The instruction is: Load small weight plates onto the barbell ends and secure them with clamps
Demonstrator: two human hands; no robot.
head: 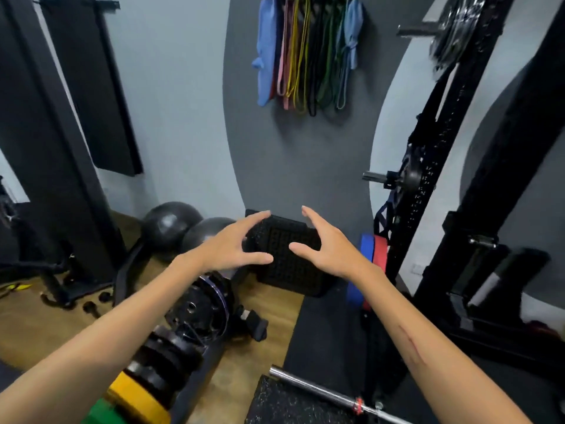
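Observation:
My left hand (pixel 232 247) and my right hand (pixel 325 247) are both stretched out in front of me at mid-frame, fingers spread, holding nothing. The bare steel barbell end (pixel 312 390) lies low at the bottom centre, on a speckled black block (pixel 281 405). Below my left arm a floor rack holds a row of small black weight plates (pixel 195 313), with a yellow plate (pixel 137 396) and a green plate (pixel 101 414) nearest me. I see no clamp that I can name for certain.
A black rubber tile (pixel 287 255) leans on the grey wall behind my hands. Two dark balls (pixel 171 224) lie at its left. Resistance bands (pixel 305 50) hang above. A black rack (pixel 434 179) with plates on pegs stands on the right, blue and red plates (pixel 374 249) at its foot.

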